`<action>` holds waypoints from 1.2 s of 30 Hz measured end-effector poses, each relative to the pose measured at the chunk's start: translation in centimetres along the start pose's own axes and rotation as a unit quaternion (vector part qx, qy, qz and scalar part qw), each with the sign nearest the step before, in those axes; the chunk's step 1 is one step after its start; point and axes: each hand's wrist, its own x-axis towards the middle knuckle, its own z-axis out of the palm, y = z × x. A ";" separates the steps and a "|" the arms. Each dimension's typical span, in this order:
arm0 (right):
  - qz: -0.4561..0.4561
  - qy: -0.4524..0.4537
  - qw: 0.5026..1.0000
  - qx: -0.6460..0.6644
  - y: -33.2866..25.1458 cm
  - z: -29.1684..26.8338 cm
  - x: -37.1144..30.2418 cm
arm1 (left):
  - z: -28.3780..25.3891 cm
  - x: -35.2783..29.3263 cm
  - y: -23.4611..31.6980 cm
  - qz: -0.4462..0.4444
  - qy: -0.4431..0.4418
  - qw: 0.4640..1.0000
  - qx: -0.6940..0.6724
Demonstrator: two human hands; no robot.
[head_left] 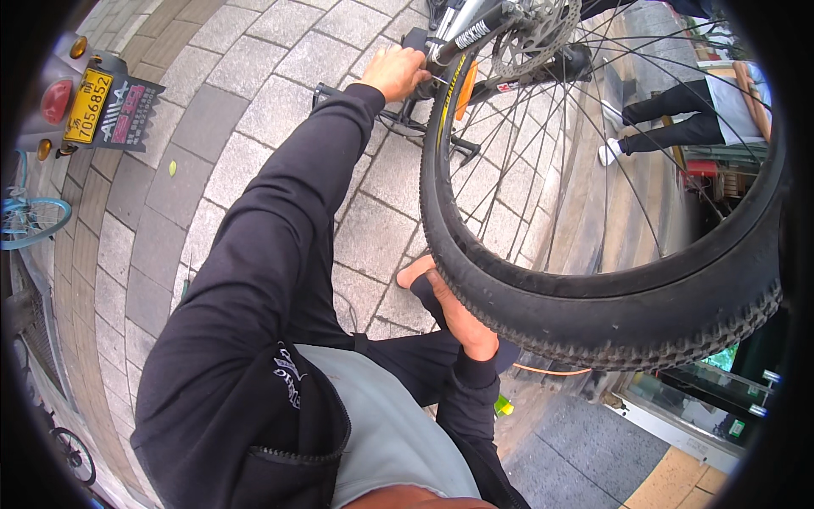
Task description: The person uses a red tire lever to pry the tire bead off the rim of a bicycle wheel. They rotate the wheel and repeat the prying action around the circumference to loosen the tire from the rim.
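Note:
A bicycle wheel with a knobbly black tire [543, 310] fills the right side of the view. Low on its near side, my right hand [468, 327] presses against the tire edge, thumb along the sidewall; most of its fingers are hidden. Stretched far forward, my left hand [392, 72] is closed beside the lower end of a black tube with white lettering [475, 34], near the wheel rim. What its curled fingers hold is hard to make out. A silver brake disc [547, 17] sits by the wheel's hub [572, 64], and an orange reflector [466, 89] shows between the spokes.
Pale paving stones [254, 110] cover the ground. A parked scooter with a yellow plate [87, 103] stands at far left, near a light blue bicycle wheel [38, 222]. Beyond the spokes, a person in dark trousers [678, 119] stands by wooden steps [585, 204]. An orange cable [551, 371] runs behind the tire.

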 end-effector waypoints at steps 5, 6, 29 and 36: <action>-0.001 -0.001 1.000 -0.006 0.1 0.0 0.0 | 0.6 0.2 -0.1 -0.006 0.002 1.000 -0.013; -0.001 -0.001 1.000 -0.008 0.1 0.0 0.0 | 0.7 0.2 -0.1 -0.010 -0.003 1.000 -0.019; -0.005 -0.014 0.999 -0.033 0.5 0.0 0.2 | -0.4 0.2 1.0 -0.039 -0.015 0.998 -0.036; -0.006 -0.015 0.999 -0.039 0.6 0.1 0.1 | -0.7 0.0 1.4 -0.048 -0.023 0.998 -0.044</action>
